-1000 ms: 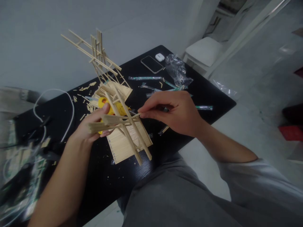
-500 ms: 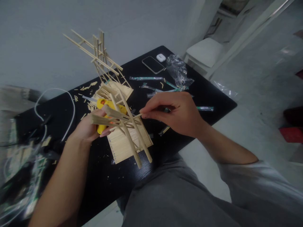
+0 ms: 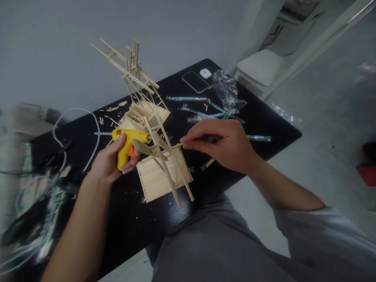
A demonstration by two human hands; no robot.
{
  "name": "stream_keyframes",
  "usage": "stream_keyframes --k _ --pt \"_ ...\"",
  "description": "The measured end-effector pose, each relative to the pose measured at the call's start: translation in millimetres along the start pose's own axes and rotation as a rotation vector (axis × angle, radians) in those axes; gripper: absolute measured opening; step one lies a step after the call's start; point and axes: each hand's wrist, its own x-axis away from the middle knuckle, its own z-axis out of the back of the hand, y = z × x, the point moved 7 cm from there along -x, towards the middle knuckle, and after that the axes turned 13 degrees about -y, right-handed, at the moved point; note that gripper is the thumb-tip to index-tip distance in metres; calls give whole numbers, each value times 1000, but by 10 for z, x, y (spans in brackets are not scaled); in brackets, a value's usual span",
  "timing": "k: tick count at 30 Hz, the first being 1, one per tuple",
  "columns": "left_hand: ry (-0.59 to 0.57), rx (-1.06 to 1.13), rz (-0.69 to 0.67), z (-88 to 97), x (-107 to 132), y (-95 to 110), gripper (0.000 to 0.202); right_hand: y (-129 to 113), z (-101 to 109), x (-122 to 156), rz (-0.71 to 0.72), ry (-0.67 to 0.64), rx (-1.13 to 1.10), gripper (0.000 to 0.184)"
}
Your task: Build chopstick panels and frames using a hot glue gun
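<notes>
My left hand (image 3: 109,162) is closed around the grip of a yellow glue gun (image 3: 129,141) with an orange trigger, its nozzle pointing right toward a small frame of wooden sticks (image 3: 164,160). My right hand (image 3: 225,144) pinches the tip of one thin stick of that frame at its left fingertips. The frame hangs just above a flat panel of glued sticks (image 3: 160,176) lying on the black table (image 3: 258,117). Behind it stands a taller stick structure (image 3: 132,74), leaning and open-framed.
A phone (image 3: 195,82) and a white earbud case (image 3: 205,73) lie at the table's far end beside crumpled clear plastic (image 3: 227,90). Green-wrapped sticks (image 3: 188,98) and wood scraps are scattered about. A white cable (image 3: 88,133) loops at left. A white chair (image 3: 261,66) stands beyond.
My left hand let go of the stick frame's left end and took hold of the yellow glue gun, lifting it. My right hand keeps its pinch on the frame.
</notes>
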Motion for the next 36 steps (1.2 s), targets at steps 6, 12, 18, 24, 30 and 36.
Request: stream_keyframes --k 6,12,18,24,30,36 --pt "260 -112 -136 -22 281 140 47 39 -5 30 -39 1 -31 14" --pt "682 -445 -250 -1 890 249 35 111 -29 69 -64 -1 -123 24" --pt "938 -909 61 230 1397 49 36 320 -118 168 -159 -43 -92 38" --pt "996 -1214 411 456 1475 -283 46 419 -163 241 -165 -58 -127 38" --pt "987 -1386 592 419 1408 -395 53 341 -128 214 -91 -44 -183 39" --pt "1038 -1489 586 136 1313 -121 45 288 -122 204 -37 13 -244 39"
